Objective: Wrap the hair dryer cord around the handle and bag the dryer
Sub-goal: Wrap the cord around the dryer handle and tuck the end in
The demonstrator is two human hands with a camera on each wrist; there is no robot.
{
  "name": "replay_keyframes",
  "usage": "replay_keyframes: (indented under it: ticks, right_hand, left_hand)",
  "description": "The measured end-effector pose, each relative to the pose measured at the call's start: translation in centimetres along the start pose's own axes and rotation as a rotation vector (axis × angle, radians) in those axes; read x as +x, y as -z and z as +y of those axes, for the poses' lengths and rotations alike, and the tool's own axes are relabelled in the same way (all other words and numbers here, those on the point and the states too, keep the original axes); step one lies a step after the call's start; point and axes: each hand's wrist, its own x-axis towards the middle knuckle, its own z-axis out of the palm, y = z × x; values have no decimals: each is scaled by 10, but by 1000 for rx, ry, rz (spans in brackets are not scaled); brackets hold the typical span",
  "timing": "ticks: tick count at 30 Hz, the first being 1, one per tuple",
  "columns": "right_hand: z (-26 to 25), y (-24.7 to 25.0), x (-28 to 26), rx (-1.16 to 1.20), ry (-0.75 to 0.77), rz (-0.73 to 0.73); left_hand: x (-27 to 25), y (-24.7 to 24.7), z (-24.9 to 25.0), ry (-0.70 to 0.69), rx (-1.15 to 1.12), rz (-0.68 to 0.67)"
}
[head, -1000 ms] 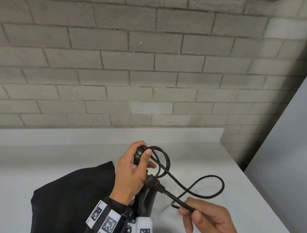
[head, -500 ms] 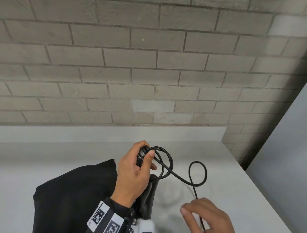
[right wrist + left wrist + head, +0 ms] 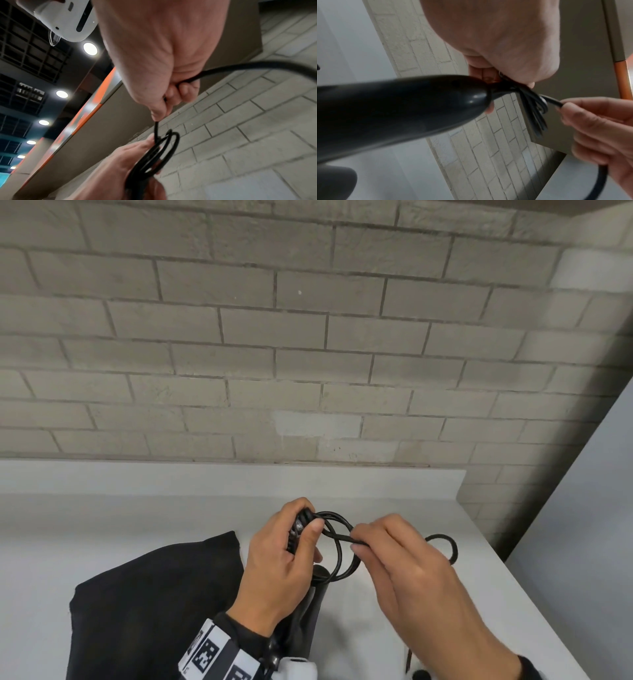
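A person's left hand (image 3: 277, 563) is raised above a white bench (image 3: 394, 628), fingers curled over a bunch of cord coils and the thumb pressing them from the near side, the wrist wearing a band of black-and-white printed markers (image 3: 219, 659). The right hand (image 3: 407, 570) reaches in from the right, its back turned up, pinching a single strand of the cord (image 3: 339, 546) between thumb and forefinger just beside the left thumb; the other fingers are folded round the strand as it passes through the palm.

The dryer (image 3: 399, 111) hangs below the left hand, its smooth, glossy black handle ending in a rounded butt from which the cord springs. The thin, round, matte black cord forms several overlapping loops between the two hands, and a further loose loop (image 3: 445, 546) curves out behind the right hand over the bench.

A black bag (image 3: 150, 594) of soft, dull cloth lies flat on the bench to the left, just beside the dryer. Behind stands a wall of pale grey painted brick (image 3: 308, 337) with rough faces and recessed joints.
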Motion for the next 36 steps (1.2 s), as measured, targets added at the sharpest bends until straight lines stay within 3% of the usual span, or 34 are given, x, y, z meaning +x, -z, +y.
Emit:
replay_keyframes:
  ticks: [4, 9, 16, 20, 24, 29, 33, 36]
  right_hand:
    - [7, 16, 25, 111, 41, -7]
    - [9, 14, 44, 315, -52, -1]
    - [5, 5, 54, 648, -291, -78]
    - [8, -8, 50, 900, -504, -163]
    - [7, -19, 38, 1120, -693, -96]
    - [3, -22, 27, 1051, -669, -43]
    - [-5, -22, 17, 1029, -498, -104]
    - [-6, -24, 13, 958, -494, -187]
  left_hand:
    - [-1, 3, 2, -96, 39, -71]
    - [-3, 3, 4, -148, -3, -54]
    - [-8, 0, 11, -221, 35, -92]
    - [-13, -3, 13, -205, 4, -54]
    - [-13, -4, 8, -177, -19, 9]
    - [-15, -4, 4, -150, 5, 73]
    - [-10, -4, 3, -120, 16, 98]
    - [-10, -2, 4, -97, -10, 105]
